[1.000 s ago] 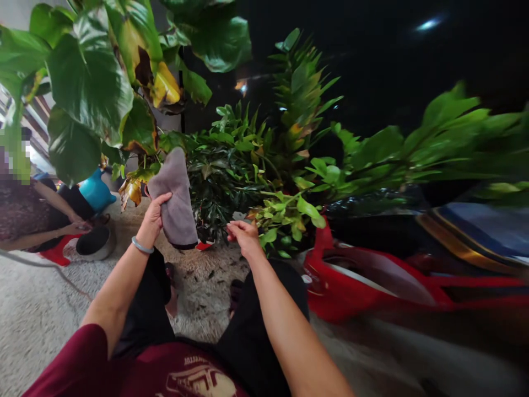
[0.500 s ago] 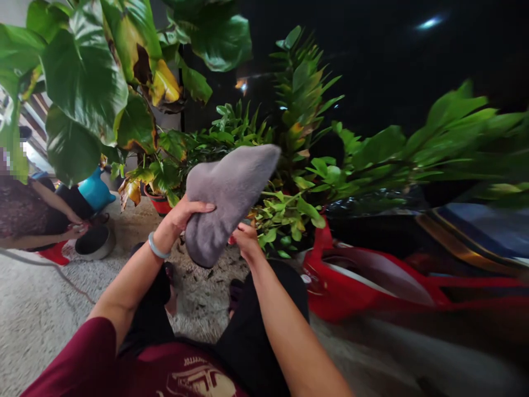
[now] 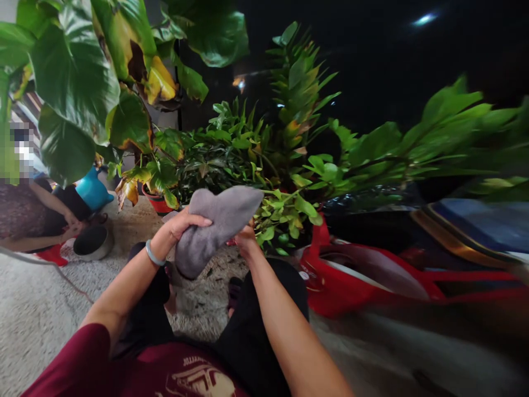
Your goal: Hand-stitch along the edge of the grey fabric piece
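Note:
A grey, fuzzy piece of plush fabric with a rounded lobe and a long pointed end is in front of me, above my knees. My left hand is closed on its left side, the thumb lying across the top. A pale bracelet is on that wrist. Behind the fabric's right edge is my right hand, its fingers curled and partly covered by the fabric. A bit of red shows at those fingertips; I cannot make out what it is.
Leafy potted plants stand close ahead. A red bag sits at the right, beside dark bags. At the left, another person's hands are above a grey pot. A cable runs over the concrete floor.
Both hands have lowered the plush piece slightly, and its pointed end has tipped down and to the left. My left hand keeps its hold. The view has shifted a little.

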`<state>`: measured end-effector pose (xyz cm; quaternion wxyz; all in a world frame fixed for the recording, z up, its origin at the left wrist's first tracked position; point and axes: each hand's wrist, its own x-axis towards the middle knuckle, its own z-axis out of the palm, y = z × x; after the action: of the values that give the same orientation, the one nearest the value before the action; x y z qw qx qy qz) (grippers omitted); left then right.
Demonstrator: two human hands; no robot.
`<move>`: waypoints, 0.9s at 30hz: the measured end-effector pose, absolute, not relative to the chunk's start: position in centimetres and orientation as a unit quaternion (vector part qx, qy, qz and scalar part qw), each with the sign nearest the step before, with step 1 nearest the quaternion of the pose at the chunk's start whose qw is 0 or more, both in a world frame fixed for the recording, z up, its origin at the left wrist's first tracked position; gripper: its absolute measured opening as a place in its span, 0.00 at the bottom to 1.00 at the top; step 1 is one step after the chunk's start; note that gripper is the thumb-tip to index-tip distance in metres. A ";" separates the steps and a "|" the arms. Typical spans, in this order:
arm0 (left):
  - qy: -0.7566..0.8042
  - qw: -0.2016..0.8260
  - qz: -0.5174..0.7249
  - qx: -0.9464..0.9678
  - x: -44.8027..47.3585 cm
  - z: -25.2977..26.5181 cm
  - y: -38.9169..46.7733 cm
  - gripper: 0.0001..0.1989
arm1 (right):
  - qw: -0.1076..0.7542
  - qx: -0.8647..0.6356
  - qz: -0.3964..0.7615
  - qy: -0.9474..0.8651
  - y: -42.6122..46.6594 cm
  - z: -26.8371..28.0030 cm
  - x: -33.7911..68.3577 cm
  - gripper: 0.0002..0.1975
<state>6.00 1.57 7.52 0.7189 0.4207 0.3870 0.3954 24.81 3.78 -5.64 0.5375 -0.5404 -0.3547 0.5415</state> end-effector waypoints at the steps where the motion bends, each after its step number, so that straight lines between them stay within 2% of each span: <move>1: 0.364 0.714 0.420 0.427 6.5 8.8 2.2 0.23 | 0.537 -0.541 0.547 -0.346 3.7 -5.6 24.7 0.12; 4: 0.334 0.682 0.483 0.435 8.6 10.8 4.7 0.25 | 0.537 -0.545 0.562 -0.315 3.5 -5.3 24.4 0.11; 7: 0.384 0.642 0.496 0.440 9.4 8.6 5.7 0.26 | 0.536 -0.546 0.574 -0.294 3.5 -5.2 24.4 0.10; 10: 0.455 0.637 0.426 0.454 7.9 4.4 4.0 0.21 | 0.533 -0.555 0.576 -0.273 3.8 -5.4 24.6 0.09; 13: 0.463 0.688 0.328 0.451 5.4 2.3 1.5 0.18 | 0.536 -0.562 0.574 -0.261 4.0 -5.7 24.6 0.09; 16: 0.418 0.706 0.332 0.466 4.4 4.5 1.0 0.21 | 0.537 -0.556 0.577 -0.263 3.9 -5.8 24.5 0.11; 20: 0.331 0.678 0.457 0.471 6.5 10.4 3.3 0.25 | 0.533 -0.539 0.591 -0.274 3.6 -5.3 24.3 0.12; 22: 0.311 0.661 0.493 0.473 8.0 11.7 4.5 0.27 | 0.534 -0.534 0.597 -0.271 3.5 -5.0 24.3 0.12; 24: 0.335 0.641 0.499 0.478 8.7 10.7 5.0 0.28 | 0.532 -0.532 0.603 -0.265 3.5 -4.9 24.5 0.12; 27: 0.444 0.619 0.445 0.471 7.9 5.8 4.1 0.24 | 0.527 -0.538 0.608 -0.252 3.7 -4.9 24.8 0.12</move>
<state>7.88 4.06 5.85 0.6187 0.4713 0.4435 0.4454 24.84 3.68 -4.93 0.5269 -0.5378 -0.2521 0.6079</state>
